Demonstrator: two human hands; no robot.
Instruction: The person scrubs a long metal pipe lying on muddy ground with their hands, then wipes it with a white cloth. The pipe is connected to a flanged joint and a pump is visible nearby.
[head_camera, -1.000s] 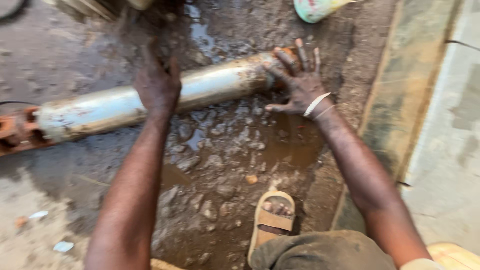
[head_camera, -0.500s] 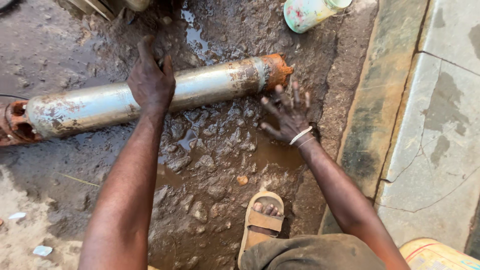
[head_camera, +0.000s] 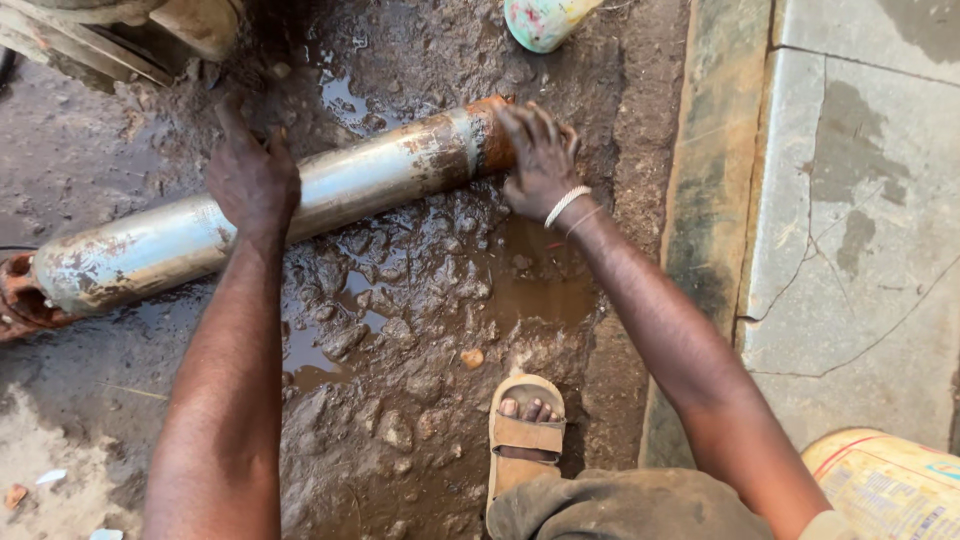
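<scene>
Currently both hands lie open-palmed on the long metal cylinder resting across wet mud, left hand mid-body, right hand at its rusty end; slick footing under the sandalled foot could let it roll or slip

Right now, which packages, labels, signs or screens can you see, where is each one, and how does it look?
Sack or bag: bottom right corner, beside the person's right arm; rounded, yellow-orange with a printed panel in white and blue.
Container: top edge, above the right hand; rounded, pale green with pink and yellow smears, cut off by the frame.
No signs or screens are in view.
</scene>
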